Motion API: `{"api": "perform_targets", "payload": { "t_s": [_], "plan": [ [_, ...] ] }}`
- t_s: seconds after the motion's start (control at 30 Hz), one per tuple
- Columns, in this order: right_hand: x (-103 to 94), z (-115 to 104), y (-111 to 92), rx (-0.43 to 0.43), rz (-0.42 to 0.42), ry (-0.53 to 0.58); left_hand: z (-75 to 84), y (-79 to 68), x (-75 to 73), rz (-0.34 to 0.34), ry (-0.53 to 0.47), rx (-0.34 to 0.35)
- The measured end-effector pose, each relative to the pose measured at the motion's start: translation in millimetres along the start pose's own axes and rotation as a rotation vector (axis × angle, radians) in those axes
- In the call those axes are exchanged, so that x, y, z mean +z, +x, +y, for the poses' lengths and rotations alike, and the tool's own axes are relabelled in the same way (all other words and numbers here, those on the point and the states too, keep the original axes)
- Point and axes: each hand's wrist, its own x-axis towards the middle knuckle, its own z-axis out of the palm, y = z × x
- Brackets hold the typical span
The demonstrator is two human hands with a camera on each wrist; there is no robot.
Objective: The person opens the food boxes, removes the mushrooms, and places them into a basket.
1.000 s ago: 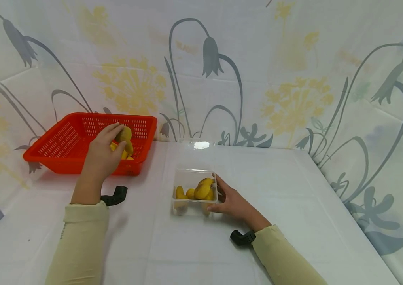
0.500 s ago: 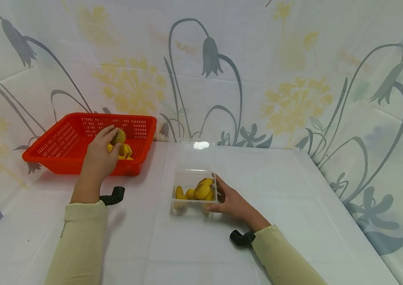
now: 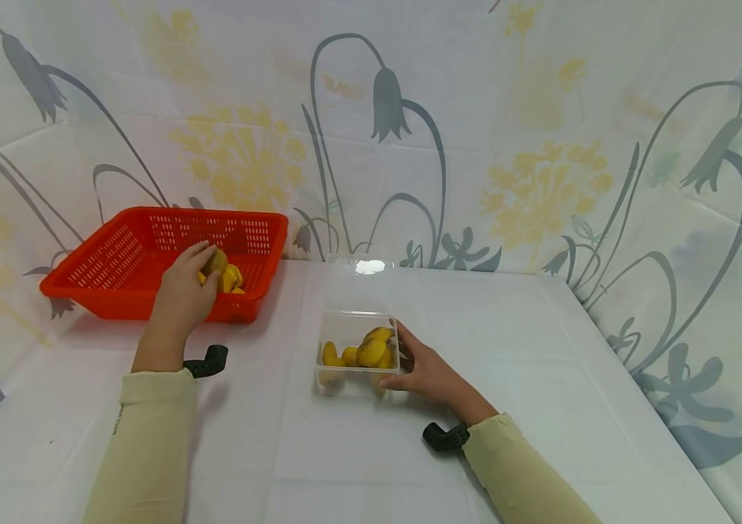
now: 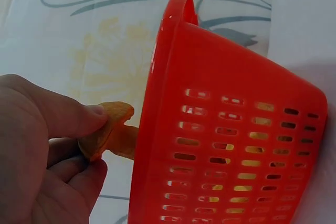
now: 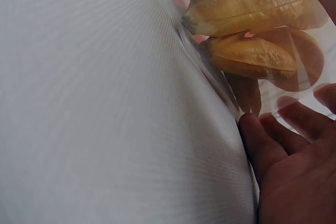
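Note:
In the head view my left hand (image 3: 186,287) reaches over the front rim of the red plastic basket (image 3: 102,262). It pinches a small yellow banana-like fruit (image 4: 107,129) between thumb and fingers, just above the rim in the left wrist view. More yellow fruit (image 3: 231,276) lies inside the basket, partly seen through its slots. My right hand (image 3: 432,375) holds the right side of a clear plastic box (image 3: 344,370), thumb at its near corner. Several short yellow bananas (image 5: 252,56) lie in the box; the right wrist view shows them through its wall.
The box's clear lid (image 3: 359,287) stands open behind it, with a bright reflection. A white cloth (image 3: 528,349) covers the table, and a flower-printed curtain (image 3: 239,87) hangs along the back. Black wrist mounts (image 3: 208,362) sit at both sleeves.
My left hand has lowered slightly and shifted left with the fruit, uncovering more of the fruit in the basket. The right hand and the box have stayed where they were.

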Motion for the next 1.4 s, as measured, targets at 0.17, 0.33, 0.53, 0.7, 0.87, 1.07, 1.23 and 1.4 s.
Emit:
{"api": "perform_targets", "payload": {
  "t_s": [0.17,0.33,0.53,0.7,0.87,1.07,1.23,1.4],
  "plan": [
    [0.0,0.9,0.2,0.007,0.001,-0.002,-2.2,0.5,1.4,-0.011,0.007,-0.022],
    [0.0,1.6,0.5,0.008,0.002,-0.001,-3.0,0.6,1.5,-0.039,0.023,-0.048],
    [0.8,1.0,-0.3,0.013,0.0,0.012,-5.6,1.2,2.7,-0.064,0.039,-0.08],
    [1.0,0.4,-0.7,0.017,0.0,0.014,-9.1,2.0,4.0,-0.076,0.047,-0.105],
    [0.6,-0.1,-0.6,0.014,0.0,0.009,-11.2,2.9,3.6,-0.08,0.065,-0.109],
    [0.4,-1.1,-0.9,0.021,-0.001,0.014,-9.4,3.0,3.8,-0.09,0.068,-0.098],
    [0.5,-2.1,-0.7,0.022,-0.005,0.018,-5.1,2.8,4.9,-0.101,0.065,-0.094],
    [0.2,-2.7,-0.8,0.013,-0.005,0.017,1.3,3.1,6.5,-0.118,0.062,-0.086]
  ]
}}
